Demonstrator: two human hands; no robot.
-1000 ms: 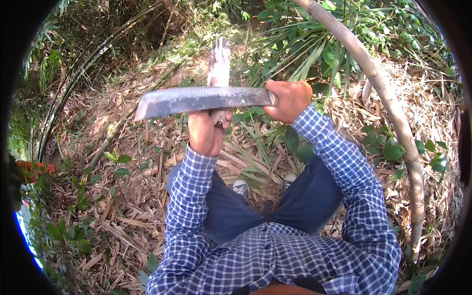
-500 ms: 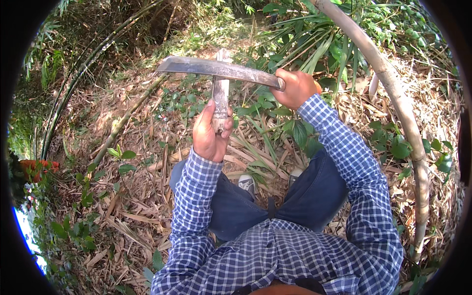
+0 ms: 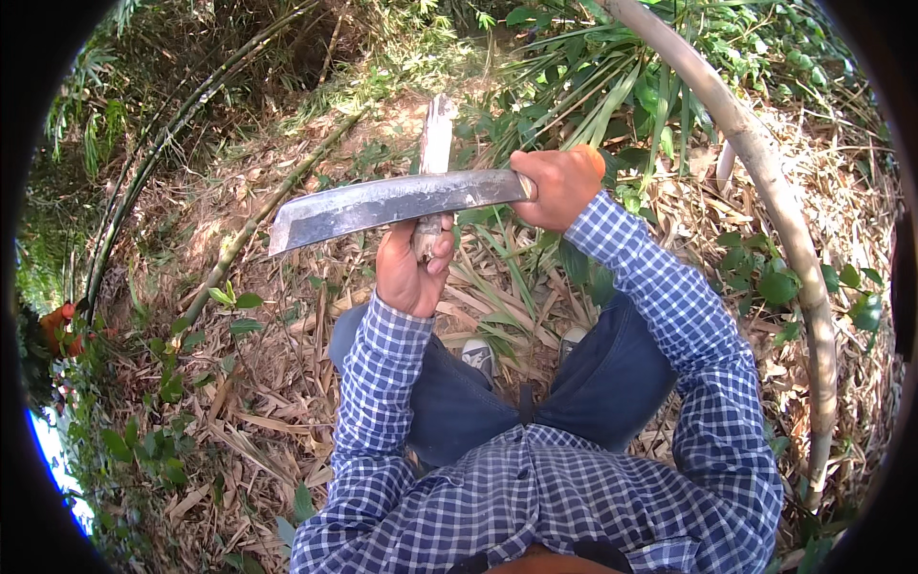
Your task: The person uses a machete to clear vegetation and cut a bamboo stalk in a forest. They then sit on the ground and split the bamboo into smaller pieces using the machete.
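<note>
My left hand (image 3: 413, 270) is closed around the lower end of a short piece of wood (image 3: 436, 139), which points up and away from me. A pale, freshly bared face shows on its far part. My right hand (image 3: 559, 187) grips the handle of a machete (image 3: 392, 204); a bit of the orange handle end shows behind the fist. The long dark blade lies crosswise over the wood, just above my left fingers, its broad tip out to the left. It hides the wood's middle and my left fingertips. Whether the edge touches the wood I cannot tell.
A thick pale bamboo pole (image 3: 779, 196) arches down the right side. A thinner stem (image 3: 234, 247) slants across the left. Dry leaf litter (image 3: 258, 421) covers the ground around my shoes (image 3: 478, 356). Leafy plants (image 3: 598, 91) grow at the far right, and something orange (image 3: 59, 327) is at the far left.
The machete has come down along the wood toward my left hand, its tip dropping left and its flat side turning more into view. My right hand moved slightly left and nearer; my left stayed put.
</note>
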